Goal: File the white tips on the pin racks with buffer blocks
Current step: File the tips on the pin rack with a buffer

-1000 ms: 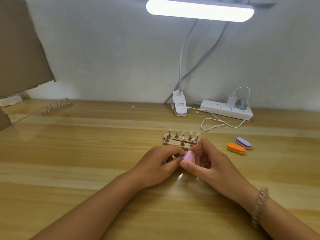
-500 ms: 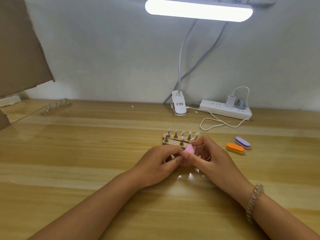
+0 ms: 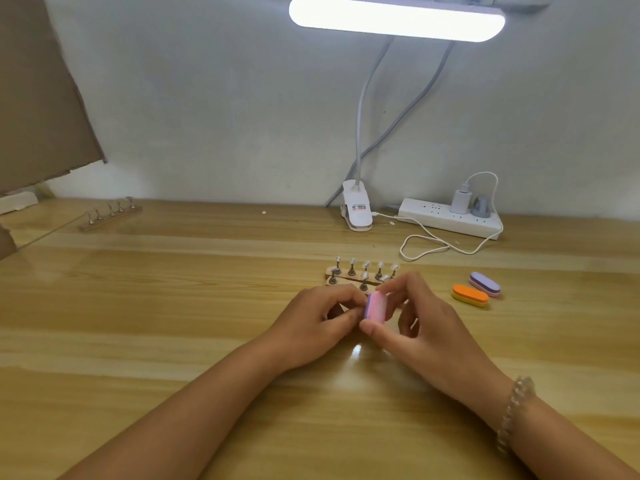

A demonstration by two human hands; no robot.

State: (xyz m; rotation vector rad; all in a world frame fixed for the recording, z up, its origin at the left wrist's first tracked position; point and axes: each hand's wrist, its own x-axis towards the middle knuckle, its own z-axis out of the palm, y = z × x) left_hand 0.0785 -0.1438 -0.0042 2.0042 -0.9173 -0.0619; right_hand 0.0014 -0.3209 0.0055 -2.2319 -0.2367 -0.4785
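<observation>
Watching from my remote seat, I see the wooden table (image 3: 138,341) filling the view, and I take the pin racks (image 3: 344,279) at its middle as my mark. High above and behind the racks glows the lamp bar (image 3: 396,19), and far to their left hangs a sheet of cardboard (image 3: 34,98). Just in front of the racks the two hands meet. The right hand (image 3: 426,327) pinches the pink buffer block (image 3: 376,305) between thumb below and fingertips above, holding it on edge before the racks' right end. The left hand (image 3: 311,323) is curled, its thumb and forefinger closed against the block's left side; I cannot tell what they pinch, if anything. Behind and right of the racks lies the power strip (image 3: 450,221). Well off to their left stands a second rack (image 3: 110,214). Right of the racks lie an orange buffer block (image 3: 470,295) and a purple buffer block (image 3: 484,284), side by side. White tips (image 3: 366,264) sit on the racks' pins.
</observation>
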